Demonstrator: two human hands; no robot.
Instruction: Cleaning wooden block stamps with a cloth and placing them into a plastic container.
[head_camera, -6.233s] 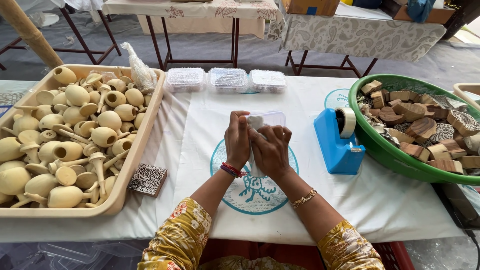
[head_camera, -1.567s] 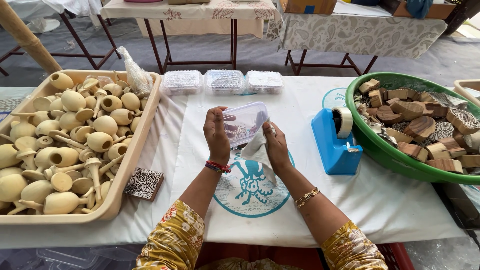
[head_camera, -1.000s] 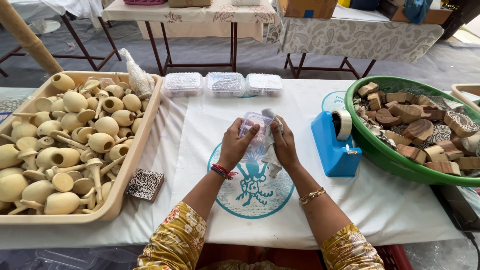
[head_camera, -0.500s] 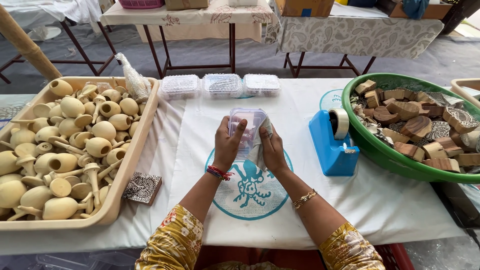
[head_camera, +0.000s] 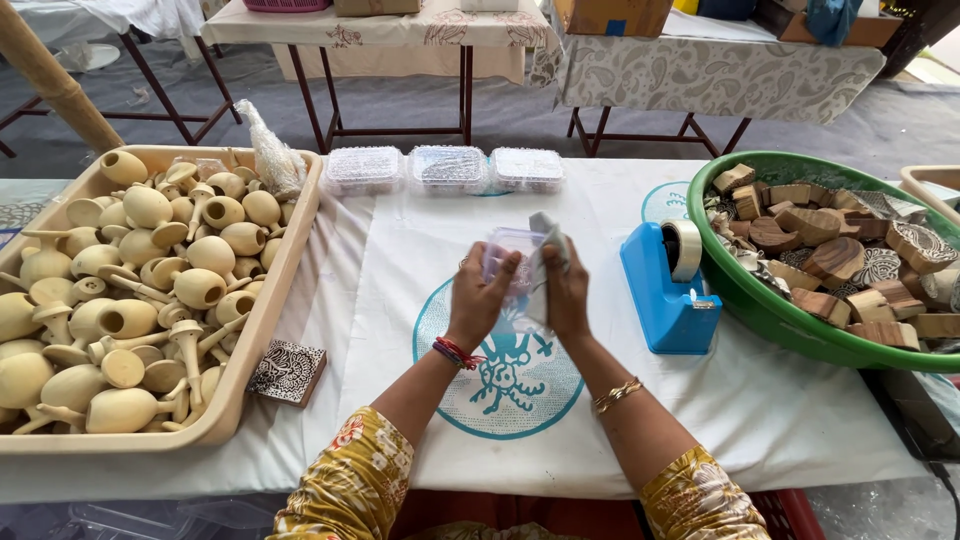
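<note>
Nearest the camera, two forearms in yellow patterned sleeves reached out over a white cloth (head_camera: 400, 250) printed with a round teal design. The left hand (head_camera: 480, 300), with red bands at the wrist, and the right hand (head_camera: 565, 290), with a gold bangle, were raised together above that design. Both were closed around a small clear plastic box (head_camera: 510, 250), the left fingers curled over its near side and the right hand pressing against its right side; a pale flap stood up at the right fingertips, its kind not discernible. The box was held off the cloth, between the palms. Just right of the hands stood a blue tape dispenser (head_camera: 665, 295). Left and nearer lay a small carved wooden block (head_camera: 288, 372) beside a beige tray (head_camera: 265, 330) heaped with pale wooden pieces. At the right a green basin (head_camera: 760, 320) held carved wooden blocks. Farther off, three clear lidded boxes (head_camera: 445, 168) stood in a row.
</note>
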